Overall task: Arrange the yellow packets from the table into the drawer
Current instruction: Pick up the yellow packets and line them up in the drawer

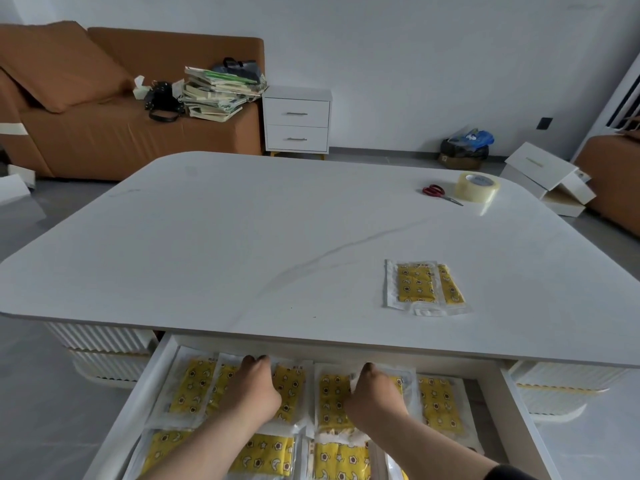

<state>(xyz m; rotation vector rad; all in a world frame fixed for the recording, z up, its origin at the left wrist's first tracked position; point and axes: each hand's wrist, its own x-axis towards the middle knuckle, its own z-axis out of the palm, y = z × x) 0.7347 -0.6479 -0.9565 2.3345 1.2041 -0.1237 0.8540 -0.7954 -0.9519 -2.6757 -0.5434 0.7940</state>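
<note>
The white drawer [516, 407] under the table [242, 237] is pulled out and holds several yellow packets in clear wrap, laid in rows. My left hand [252, 386] reaches into the back row, its fingers curled down over a yellow packet [291, 386]. My right hand [375, 393] is beside it, and its fingers pinch the clear edge of another yellow packet [329, 393]. Both hands' fingertips are hidden below the table edge. Two overlapping yellow packets [424, 287] lie on the tabletop at the right.
Red scissors [438, 192] and a roll of clear tape [478, 186] sit at the table's far right. Behind stand an orange sofa [104, 133] with a pile of books [218, 95], a white nightstand [297, 121], and white boxes [543, 178] on the floor.
</note>
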